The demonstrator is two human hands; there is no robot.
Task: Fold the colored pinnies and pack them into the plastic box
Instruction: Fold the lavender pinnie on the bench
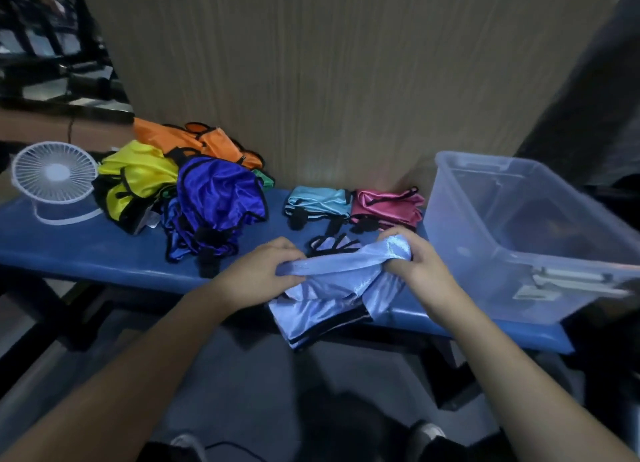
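A pale lavender pinnie [332,288] with black trim hangs partly over the front edge of the blue table [104,250]. My left hand [263,271] grips its left end and my right hand [412,260] grips its right end, bunching the cloth between them. A folded light blue pinnie [317,202] and a folded pink pinnie [388,207] lie side by side behind my hands. A loose heap at the left holds a dark blue pinnie [218,202], a yellow pinnie [138,177] and an orange pinnie [194,139]. The clear plastic box [519,253] stands open at the right.
A small white desk fan [55,181] stands at the table's far left. A wooden panel [346,80] rises behind the table. My shoes and a cable show on the floor below.
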